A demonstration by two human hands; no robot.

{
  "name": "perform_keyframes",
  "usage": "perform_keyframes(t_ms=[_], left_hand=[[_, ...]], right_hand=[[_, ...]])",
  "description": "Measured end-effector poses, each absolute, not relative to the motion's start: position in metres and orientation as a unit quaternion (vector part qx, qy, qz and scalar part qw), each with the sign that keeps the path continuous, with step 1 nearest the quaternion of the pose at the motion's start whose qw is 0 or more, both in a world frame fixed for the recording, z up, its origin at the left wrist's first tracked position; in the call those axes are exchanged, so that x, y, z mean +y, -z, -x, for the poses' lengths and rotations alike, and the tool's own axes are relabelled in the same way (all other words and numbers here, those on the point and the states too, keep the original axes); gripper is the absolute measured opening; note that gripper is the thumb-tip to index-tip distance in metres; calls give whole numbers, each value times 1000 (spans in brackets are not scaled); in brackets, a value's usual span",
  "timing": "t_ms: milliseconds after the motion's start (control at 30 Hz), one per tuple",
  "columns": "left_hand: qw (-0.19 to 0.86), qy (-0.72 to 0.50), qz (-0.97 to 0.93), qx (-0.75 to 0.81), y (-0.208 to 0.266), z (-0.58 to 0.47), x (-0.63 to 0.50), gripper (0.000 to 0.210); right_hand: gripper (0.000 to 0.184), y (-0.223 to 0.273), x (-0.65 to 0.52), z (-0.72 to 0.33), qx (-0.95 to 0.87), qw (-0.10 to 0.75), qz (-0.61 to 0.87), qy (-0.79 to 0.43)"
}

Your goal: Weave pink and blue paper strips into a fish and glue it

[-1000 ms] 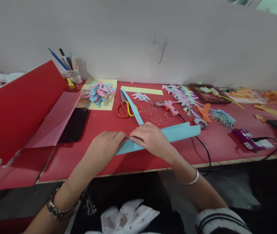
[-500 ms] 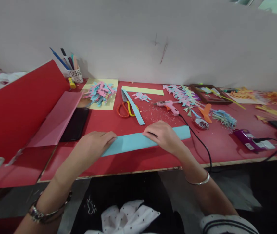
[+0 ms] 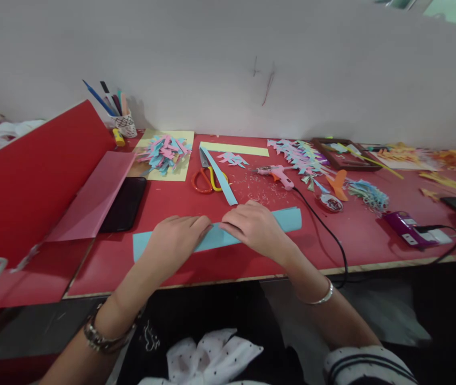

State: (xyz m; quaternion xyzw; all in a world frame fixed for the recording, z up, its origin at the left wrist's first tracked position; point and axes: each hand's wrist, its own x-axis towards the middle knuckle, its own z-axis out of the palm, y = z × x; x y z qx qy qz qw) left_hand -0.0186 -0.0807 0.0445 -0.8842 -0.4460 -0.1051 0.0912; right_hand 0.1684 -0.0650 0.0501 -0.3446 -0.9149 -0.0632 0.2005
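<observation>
A folded strip of light blue paper [image 3: 222,239] lies across the near part of the red table. Near its middle, my left hand [image 3: 179,235] grips it with the fingers curled over the upper edge. My right hand [image 3: 254,224] pinches the same strip a little to the right, close to the left one. Both ends of the paper stick out past my hands; at the right end its layers show slightly apart. Just beyond my hands lie a narrow blue paper strip [image 3: 219,177] and scissors [image 3: 207,179] with red and yellow handles, partly under that strip.
A pink glue gun [image 3: 278,174] with a black cable lies to the right, near a purple power box [image 3: 406,229]. Cut paper pieces [image 3: 165,152] are heaped on a yellow sheet. To the left are a black phone [image 3: 124,204], a pink sheet [image 3: 93,198] and a pen cup [image 3: 125,124].
My left hand has slid right along the blue paper, leaving its left end in view. My right hand has shifted slightly left, and the paper's right end moved left too.
</observation>
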Motion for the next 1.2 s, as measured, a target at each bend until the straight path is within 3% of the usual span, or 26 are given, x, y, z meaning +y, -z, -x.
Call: perform_keyframes(t_ms=[500, 667, 933, 1100, 1200], left_hand=[[100, 85, 890, -437, -45, 18, -72, 27], [128, 131, 885, -427, -42, 14, -71, 32], [155, 143, 880, -425, -39, 37, -72, 22], [155, 120, 888, -416, -44, 33, -73, 20], [139, 88, 897, -410, -47, 24, -74, 20]], right_hand=[[48, -43, -62, -179, -906, 190, 375, 36], [45, -44, -60, -178, -903, 231, 361, 16], [36, -40, -53, -216, -866, 276, 415, -34], [31, -45, -58, -212, -823, 320, 463, 77], [29, -48, -66, -188, -846, 285, 440, 100]])
